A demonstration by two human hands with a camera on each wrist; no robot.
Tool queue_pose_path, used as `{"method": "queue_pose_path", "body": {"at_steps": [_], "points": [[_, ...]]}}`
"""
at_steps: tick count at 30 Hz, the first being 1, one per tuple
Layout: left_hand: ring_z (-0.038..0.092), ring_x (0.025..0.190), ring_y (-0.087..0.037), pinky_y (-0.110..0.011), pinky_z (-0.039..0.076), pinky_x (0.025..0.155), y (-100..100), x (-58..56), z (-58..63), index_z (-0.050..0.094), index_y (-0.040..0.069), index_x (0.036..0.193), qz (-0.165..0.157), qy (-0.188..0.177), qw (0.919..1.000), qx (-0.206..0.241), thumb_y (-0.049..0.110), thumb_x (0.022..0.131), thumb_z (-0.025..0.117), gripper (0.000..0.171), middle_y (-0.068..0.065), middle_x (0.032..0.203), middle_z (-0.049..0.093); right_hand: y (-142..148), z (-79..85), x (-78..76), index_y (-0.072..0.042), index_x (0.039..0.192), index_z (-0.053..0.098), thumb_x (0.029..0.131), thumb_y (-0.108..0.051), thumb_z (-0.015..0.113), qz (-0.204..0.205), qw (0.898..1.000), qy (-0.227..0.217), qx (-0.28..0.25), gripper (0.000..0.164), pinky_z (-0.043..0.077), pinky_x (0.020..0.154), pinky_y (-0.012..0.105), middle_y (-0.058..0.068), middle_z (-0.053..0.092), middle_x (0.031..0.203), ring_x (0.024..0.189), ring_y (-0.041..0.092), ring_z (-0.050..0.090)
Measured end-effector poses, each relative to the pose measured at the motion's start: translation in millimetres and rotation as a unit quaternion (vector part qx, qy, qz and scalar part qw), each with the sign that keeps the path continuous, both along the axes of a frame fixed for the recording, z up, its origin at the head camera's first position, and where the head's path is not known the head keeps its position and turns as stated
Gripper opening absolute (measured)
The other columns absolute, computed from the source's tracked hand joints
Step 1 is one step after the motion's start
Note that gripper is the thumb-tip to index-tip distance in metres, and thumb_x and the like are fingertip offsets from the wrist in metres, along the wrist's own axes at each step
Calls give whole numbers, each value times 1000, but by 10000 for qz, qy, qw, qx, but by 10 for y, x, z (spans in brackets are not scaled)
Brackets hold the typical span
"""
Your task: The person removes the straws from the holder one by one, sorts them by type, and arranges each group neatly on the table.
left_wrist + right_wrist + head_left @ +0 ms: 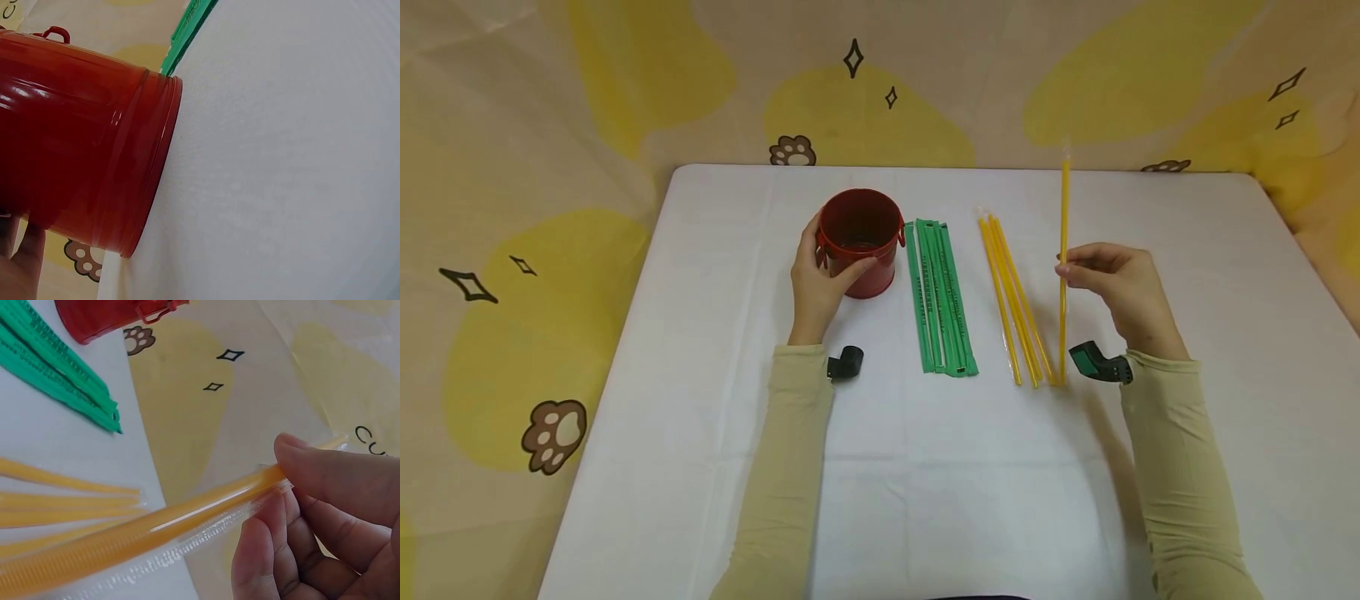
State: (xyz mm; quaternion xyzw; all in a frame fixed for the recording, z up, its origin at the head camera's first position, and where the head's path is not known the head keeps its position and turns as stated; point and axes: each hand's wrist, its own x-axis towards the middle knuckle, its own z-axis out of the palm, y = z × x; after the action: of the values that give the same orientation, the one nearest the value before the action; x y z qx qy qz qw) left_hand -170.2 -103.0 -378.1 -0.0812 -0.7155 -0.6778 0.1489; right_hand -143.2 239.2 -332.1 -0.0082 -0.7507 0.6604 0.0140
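My left hand (817, 292) grips a small red metal bucket (872, 279) from its left side, the thumb across the front and the fingers round the far side. The bucket stands upright on the table, its mouth facing up. In my right hand (1123, 283) a yellow straw (1064, 200) in a clear wrapper is pinched between thumb and fingertips. That straw points upright in the head view. The right wrist view shows the wrapped straw (187, 512) close up, with the thumb on top of it. Several more wrapped yellow straws (1011, 296) lie just left of it.
Several green paper-wrapped sticks (951, 308) lie side by side between the bucket and the yellow straws. Everything rests on a white-covered table (880, 517). A patterned yellow cloth (925, 50) hangs behind the table's back edge.
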Motion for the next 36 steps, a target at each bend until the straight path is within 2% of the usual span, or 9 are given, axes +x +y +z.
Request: {"method": "queue_pose_path", "body": {"at_steps": [6,12,18,22,30,36], "points": [[42,126,-28,-35,40,104,-7,-2,0,35,-3,141,9,52,10000,15,3,79,76,75,-18,139,44,15,-78,-45,6,90,70,81,5,69,99,9998,-103,140,9,54,69,19,0,70,80,76,12,65],[42,126,-29,-35,41,103,-9,-5,-5,35,-4,141,10,89,10000,39,3,78,76,75,-18,138,45,25,-167,-116,-1,90,71,85,-3,68,108,9947,-461,914,6,54,72,20,-6,69,81,76,12,64],[42,126,-29,-34,41,103,-5,-8,-8,35,-4,141,-18,100,9999,50,3,78,76,75,-18,138,45,86,-264,-178,6,102,65,87,-13,69,129,9852,-1012,1376,26,55,76,24,-9,68,83,77,10,66],[42,125,-30,-34,41,103,-6,-8,-11,35,-4,141,-9,121,9999,27,3,78,76,76,-19,138,45,123,-331,-227,12,109,60,87,-16,69,207,9799,-1219,1563,36,55,75,24,-10,67,84,76,6,65],[41,126,-31,-36,41,103,-5,-7,-13,35,-5,140,4,165,9999,-10,3,78,76,75,-20,138,44,117,-432,-305,18,113,57,86,-12,69,408,9720,-1477,1783,42,54,67,17,-10,66,78,69,3,63],[42,126,-30,-35,41,103,-4,-16,-26,35,-4,141,3,146,9999,-6,3,78,76,75,-18,138,45,86,-471,-327,17,109,59,85,-14,72,266,9671,-1570,1982,42,54,62,17,-8,66,74,64,4,63]]}}
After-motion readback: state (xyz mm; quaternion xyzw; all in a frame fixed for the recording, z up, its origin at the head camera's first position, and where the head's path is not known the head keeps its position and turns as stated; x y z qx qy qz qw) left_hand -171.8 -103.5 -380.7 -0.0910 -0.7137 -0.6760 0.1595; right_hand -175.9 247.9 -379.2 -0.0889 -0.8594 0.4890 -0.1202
